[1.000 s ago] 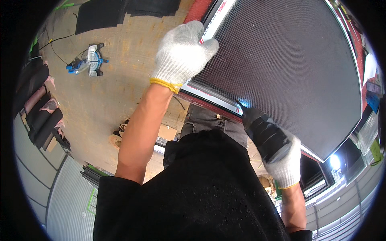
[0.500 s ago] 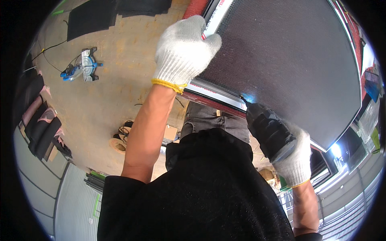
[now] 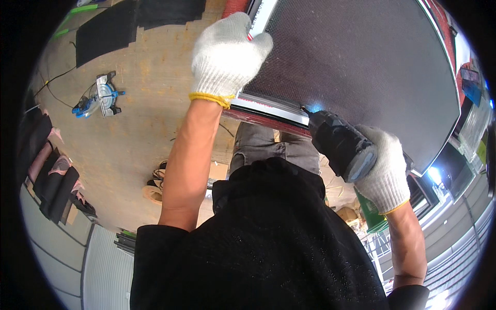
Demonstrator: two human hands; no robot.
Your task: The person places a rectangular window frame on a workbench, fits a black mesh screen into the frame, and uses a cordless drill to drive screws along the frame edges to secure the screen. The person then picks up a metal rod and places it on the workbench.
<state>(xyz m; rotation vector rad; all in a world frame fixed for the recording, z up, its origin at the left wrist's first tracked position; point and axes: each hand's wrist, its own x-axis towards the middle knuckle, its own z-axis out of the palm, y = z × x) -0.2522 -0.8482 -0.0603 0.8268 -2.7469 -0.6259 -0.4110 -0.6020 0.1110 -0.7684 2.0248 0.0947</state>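
My left hand (image 3: 227, 56), in a white knit glove with a yellow cuff, is closed on the left side of a white-edged frame (image 3: 274, 109), its thumb lying over the inner edge. Dark mesh (image 3: 361, 67) fills that frame. In my right hand (image 3: 385, 168), gloved the same way, is a black power drill (image 3: 337, 140) with its light on. Its bit points left at the near bar of the frame, and the lamp lights a spot on the mesh beside it. Whether the tip touches the bar is hard to tell. My right fingers are partly hidden behind the drill.
Red padding (image 3: 236, 7) lies under the frame. On the floor to the left stands a blue miter saw (image 3: 106, 94), with black sheets (image 3: 106, 33) beyond it. Dark padded rolls (image 3: 54, 181) are at far left. A green bucket (image 3: 372, 214) stands near my right forearm.
My right hand has moved up and farther from my body, and the drill lies at a flatter angle. The view has shifted slightly. My left hand keeps its hold on the frame.
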